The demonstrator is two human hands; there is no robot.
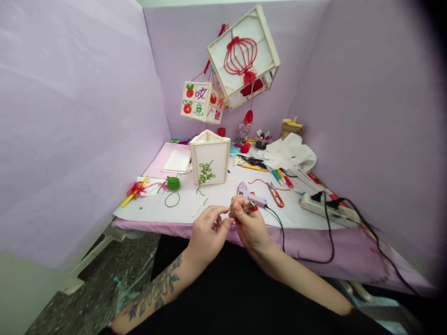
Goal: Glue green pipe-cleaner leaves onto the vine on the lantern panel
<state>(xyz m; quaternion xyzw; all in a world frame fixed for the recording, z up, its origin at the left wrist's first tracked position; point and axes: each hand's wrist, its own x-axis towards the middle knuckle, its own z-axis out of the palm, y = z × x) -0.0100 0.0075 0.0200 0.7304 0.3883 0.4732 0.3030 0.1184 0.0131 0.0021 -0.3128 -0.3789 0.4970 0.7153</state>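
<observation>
My left hand (208,231) and my right hand (248,222) meet at the near edge of the table. Their fingertips pinch a small green piece (232,212) between them; it is too small to name surely. My right hand also lies against the handle of a lilac glue gun (250,197), whose black cord runs right. Behind them stands a white paper lantern (210,157) with a green twig pattern. A ball of green cord (173,183) with a loose loop lies to the left.
Orange snips (276,195), marker pens (282,177), a white power strip (328,208) with black plugs and crumpled white paper (289,154) lie right. Red tassels (138,188) and a yellow stick lie left. Two lanterns (243,56) hang above. Lilac walls enclose the table.
</observation>
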